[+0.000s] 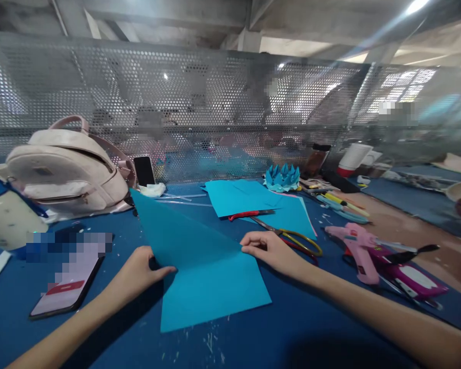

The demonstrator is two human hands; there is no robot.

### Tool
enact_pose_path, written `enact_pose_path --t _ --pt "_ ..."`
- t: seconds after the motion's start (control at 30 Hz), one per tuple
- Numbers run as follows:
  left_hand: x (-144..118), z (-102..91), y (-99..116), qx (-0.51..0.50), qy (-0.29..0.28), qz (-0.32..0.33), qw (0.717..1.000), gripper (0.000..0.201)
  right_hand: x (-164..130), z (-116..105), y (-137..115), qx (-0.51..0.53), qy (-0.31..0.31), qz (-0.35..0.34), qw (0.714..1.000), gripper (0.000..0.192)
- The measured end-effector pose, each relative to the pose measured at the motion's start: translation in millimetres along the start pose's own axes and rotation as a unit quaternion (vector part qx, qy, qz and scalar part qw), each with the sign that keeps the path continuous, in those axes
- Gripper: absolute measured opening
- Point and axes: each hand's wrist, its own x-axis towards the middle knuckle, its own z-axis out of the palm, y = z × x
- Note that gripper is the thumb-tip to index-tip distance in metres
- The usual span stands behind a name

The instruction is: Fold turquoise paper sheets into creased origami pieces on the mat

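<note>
A blue sheet of paper (215, 292) is bent across its middle, its far half raised toward the upper left and its near half low over the blue table. At its left edge my left hand (142, 269) grips it, thumb on the front and the other fingers partly hidden behind. My right hand (267, 251) pinches the right edge at the bend between thumb and fingers. Just beyond my right hand lie yellow-and-red-handled scissors (301, 241) and smaller red-handled scissors (248, 214). More blue sheets (238, 197) lie spread behind them.
A blue folded-paper piece (282, 178) stands at the back. On the right lie a pink glue gun (359, 251), a magenta device (411, 277) and several pens (343, 205). Left are a phone (71, 282), a backpack (65, 169) and a bottle (11, 215). A perforated metal screen (215, 102) borders the table.
</note>
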Motion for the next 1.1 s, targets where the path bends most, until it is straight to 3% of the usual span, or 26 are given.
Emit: enact_pose_path --t 0.07,0.2,0.33,0.57,0.87,1.1 --pt "4 -0.8 -5 0.073 0.029 0.008 0.997 0.022 3 1 9 -0.032 -0.004 -0.007 0.999 0.019" --pt "8 -0.8 -15 0.129 0.030 0.075 0.988 0.022 7 1 22 -0.117 -0.005 -0.055 0.992 0.012" --pt "11 0.4 -24 0.124 -0.002 0.132 0.983 0.014 10 0 28 -0.160 -0.002 -0.104 0.982 0.011" --pt "10 5.9 -42 0.108 0.021 0.152 0.982 0.028 14 1 34 -0.167 -0.011 -0.084 0.982 0.011" --pt "12 3.3 -37 0.141 -0.008 0.198 0.970 0.010 16 4 45 -0.165 -0.002 -0.104 0.981 0.013" --pt "9 2.3 -37 0.168 0.011 0.236 0.957 0.017 16 2 42 -0.208 -0.011 -0.138 0.968 0.015"
